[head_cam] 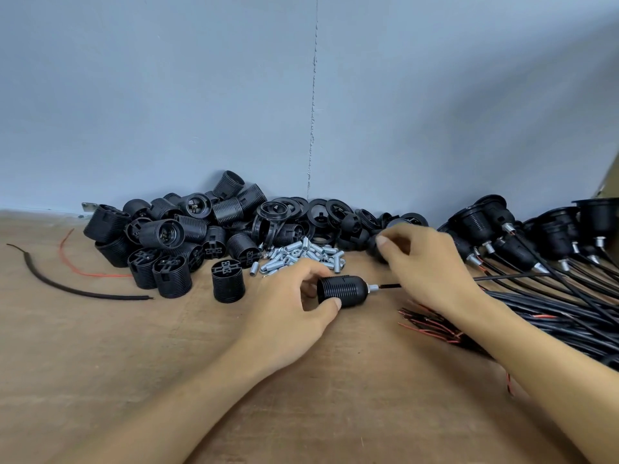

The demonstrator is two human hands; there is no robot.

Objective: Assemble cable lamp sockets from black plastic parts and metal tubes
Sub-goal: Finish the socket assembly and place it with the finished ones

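A brown wooden bench (100, 363) abuts a grey-blue wall (134, 95) bearing a rough vertical seam (313, 112), with a small metal bracket (89, 206) at the wall's foot far left of the seam and a brown cardboard edge (611, 182) far right of it.

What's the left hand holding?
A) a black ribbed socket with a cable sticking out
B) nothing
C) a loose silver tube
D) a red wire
A: the left hand grips the black ribbed plastic socket, with a short silver metal tube and thin black cable leaving its right end.
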